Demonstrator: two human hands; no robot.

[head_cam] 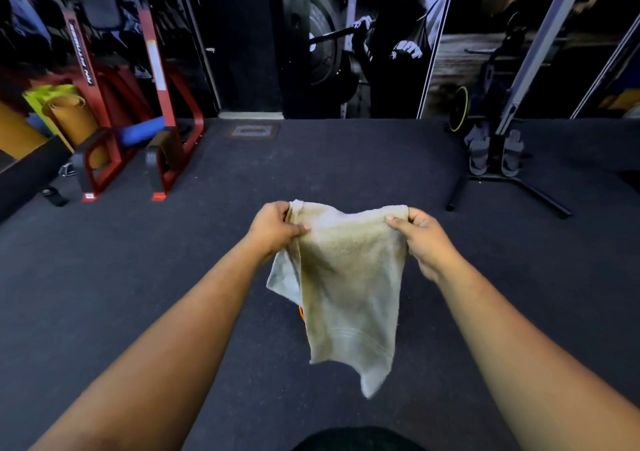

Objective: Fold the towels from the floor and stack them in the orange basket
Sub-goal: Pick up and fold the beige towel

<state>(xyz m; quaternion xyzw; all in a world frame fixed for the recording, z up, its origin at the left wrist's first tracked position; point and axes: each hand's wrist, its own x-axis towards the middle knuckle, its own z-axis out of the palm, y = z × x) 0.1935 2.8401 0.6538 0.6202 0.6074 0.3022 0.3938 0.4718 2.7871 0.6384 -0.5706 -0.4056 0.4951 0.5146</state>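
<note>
We hold the pale beige terry-cloth towel [349, 277] in the air over the dark rubber gym floor [346, 160], its 2 top corners pinched, 1 by our left hand [273, 229] and 1 by our right hand [420, 239]. It hangs limp and light, so we judge the corners the best hold. A sliver of orange [301, 313] shows behind it; beyond stands the red steel rack [162, 104].

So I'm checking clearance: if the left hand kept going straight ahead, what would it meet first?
Probably nothing near: past the left hand, gripping the towel, lies bare floor up to the far wall; depth is unclear.
</note>
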